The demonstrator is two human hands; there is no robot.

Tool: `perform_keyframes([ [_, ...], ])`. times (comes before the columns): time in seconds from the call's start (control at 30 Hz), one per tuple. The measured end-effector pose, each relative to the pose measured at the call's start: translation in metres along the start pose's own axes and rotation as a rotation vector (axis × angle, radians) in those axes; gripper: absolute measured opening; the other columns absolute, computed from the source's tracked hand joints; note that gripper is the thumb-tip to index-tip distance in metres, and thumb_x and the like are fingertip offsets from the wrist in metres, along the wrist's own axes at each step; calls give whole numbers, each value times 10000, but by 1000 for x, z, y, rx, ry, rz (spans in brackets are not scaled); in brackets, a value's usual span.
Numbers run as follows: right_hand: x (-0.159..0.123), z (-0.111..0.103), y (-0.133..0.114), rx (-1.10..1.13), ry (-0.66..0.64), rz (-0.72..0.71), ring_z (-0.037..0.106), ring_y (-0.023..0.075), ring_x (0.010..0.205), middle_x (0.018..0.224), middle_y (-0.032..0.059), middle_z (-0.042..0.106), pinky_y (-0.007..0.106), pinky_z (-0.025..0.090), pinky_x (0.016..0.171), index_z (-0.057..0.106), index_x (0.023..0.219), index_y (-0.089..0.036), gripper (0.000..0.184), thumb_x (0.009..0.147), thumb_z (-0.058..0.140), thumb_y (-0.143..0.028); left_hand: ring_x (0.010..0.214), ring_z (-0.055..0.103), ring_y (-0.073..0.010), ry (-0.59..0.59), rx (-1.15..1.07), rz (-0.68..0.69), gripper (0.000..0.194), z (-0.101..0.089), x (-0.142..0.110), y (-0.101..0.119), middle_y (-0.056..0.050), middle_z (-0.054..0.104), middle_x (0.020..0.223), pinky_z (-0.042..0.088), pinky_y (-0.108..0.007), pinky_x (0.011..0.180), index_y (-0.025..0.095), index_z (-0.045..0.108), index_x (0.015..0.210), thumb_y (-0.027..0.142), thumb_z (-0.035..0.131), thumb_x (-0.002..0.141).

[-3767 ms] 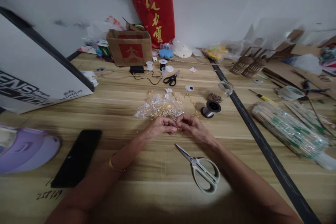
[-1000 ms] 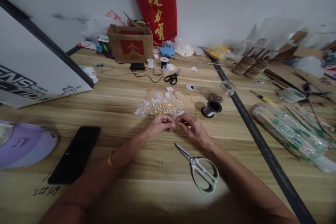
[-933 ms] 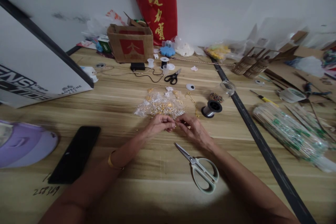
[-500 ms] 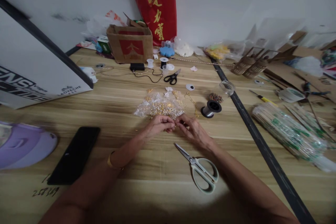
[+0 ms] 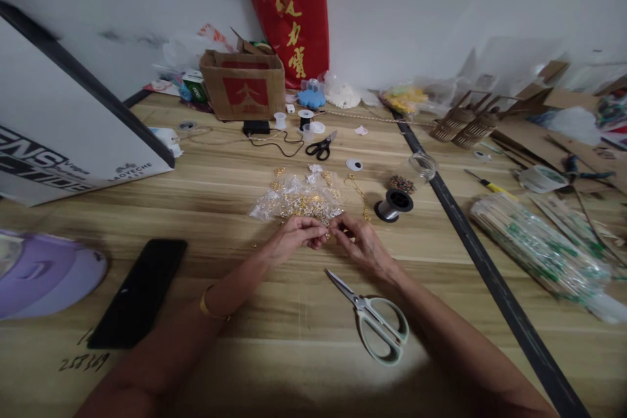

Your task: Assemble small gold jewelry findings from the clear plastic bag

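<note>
My left hand (image 5: 304, 234) and my right hand (image 5: 356, 236) meet fingertip to fingertip over the table, both pinched. Between them is something tiny, with a speck of gold showing; its kind is too small to make out. Just beyond my fingers lies a heap of small gold and silver beads or findings (image 5: 313, 199) on and in clear plastic bags (image 5: 267, 204). A gold chain (image 5: 360, 194) trails to the right of the heap, beside a black spool of silvery wire (image 5: 393, 205). Scissors with pale green handles (image 5: 375, 320) lie nearly closed below my right hand.
A black phone (image 5: 140, 294) and a purple visor (image 5: 49, 274) lie on the left. Black scissors (image 5: 321, 145), white spools (image 5: 280, 120) and a paper bag (image 5: 242, 88) stand or lie farther back. Bagged sticks (image 5: 539, 248) and a yellow-handled tool (image 5: 494, 186) are on the right.
Both hands stay almost in place, fingertips still together. A small gold speck shows more clearly between them. The whole view has shifted very slightly.
</note>
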State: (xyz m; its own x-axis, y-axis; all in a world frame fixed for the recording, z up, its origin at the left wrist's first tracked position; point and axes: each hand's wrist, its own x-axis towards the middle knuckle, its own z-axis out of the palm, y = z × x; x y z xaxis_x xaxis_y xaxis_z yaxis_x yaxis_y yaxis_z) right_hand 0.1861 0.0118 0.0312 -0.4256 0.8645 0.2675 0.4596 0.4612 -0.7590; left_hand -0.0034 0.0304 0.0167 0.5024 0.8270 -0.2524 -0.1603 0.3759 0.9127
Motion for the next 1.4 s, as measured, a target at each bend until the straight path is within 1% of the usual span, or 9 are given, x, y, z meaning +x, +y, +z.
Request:
perform_keyframes([
  [0.1,0,1,-2,16,9,6,538,117,663,758,22,595,206,403,556,573,875,-168,132,915,480,-253,561,539,-77,4,-4,19,352,-1,2,-3,-4,631,641,422,-222,587,103,663,729,390,819,599],
  [0.23,0,1,-4,23,27,18,544,117,655,761,23,609,209,414,558,575,872,-172,131,910,485,-259,561,531,-76,5,23,51,326,-3,3,-6,0,622,633,425,-219,587,108,662,738,376,804,620],
  [0.43,0,1,-4,47,31,13,549,119,657,755,21,604,212,429,560,569,858,-176,129,909,498,-271,533,522,-76,89,107,53,308,0,1,1,5,603,602,423,-213,554,108,643,692,366,790,608],
  [0.67,-1,2,-8,58,-27,-2,574,142,722,809,37,612,238,447,604,592,862,-178,137,916,508,-272,508,508,-71,98,223,100,200,2,2,-1,22,574,550,383,-193,510,113,621,659,266,747,638],
  [0.87,2,1,-5,193,-29,46,550,142,741,783,25,590,240,417,621,599,793,-172,184,891,566,-324,532,514,-74,32,224,69,178,1,3,0,17,590,571,388,-193,528,102,660,705,243,741,633],
  [0.97,2,1,-5,358,-38,105,536,129,697,751,12,583,237,417,610,610,786,-168,215,865,608,-368,557,529,-81,-32,177,57,205,0,2,0,8,606,603,406,-204,562,107,675,716,280,750,637],
  [1.07,3,2,-5,553,-81,202,546,123,669,754,10,605,228,433,580,615,813,-171,242,834,646,-410,580,528,-86,-102,138,79,219,-1,1,-1,0,615,632,416,-214,588,114,686,720,312,750,651],
  [1.13,3,3,-4,638,-102,256,557,121,658,749,8,616,220,442,558,615,810,-173,260,812,669,-428,590,524,-87,-133,125,87,225,-1,2,-3,-3,620,647,416,-216,594,116,693,734,320,747,657],
  [1.4,4,6,0,778,-85,344,565,108,600,703,-6,618,213,453,520,633,773,-176,272,739,742,-422,567,528,-82,-175,97,64,227,-3,4,-6,-3,635,626,411,-205,577,120,696,715,321,765,636],
])
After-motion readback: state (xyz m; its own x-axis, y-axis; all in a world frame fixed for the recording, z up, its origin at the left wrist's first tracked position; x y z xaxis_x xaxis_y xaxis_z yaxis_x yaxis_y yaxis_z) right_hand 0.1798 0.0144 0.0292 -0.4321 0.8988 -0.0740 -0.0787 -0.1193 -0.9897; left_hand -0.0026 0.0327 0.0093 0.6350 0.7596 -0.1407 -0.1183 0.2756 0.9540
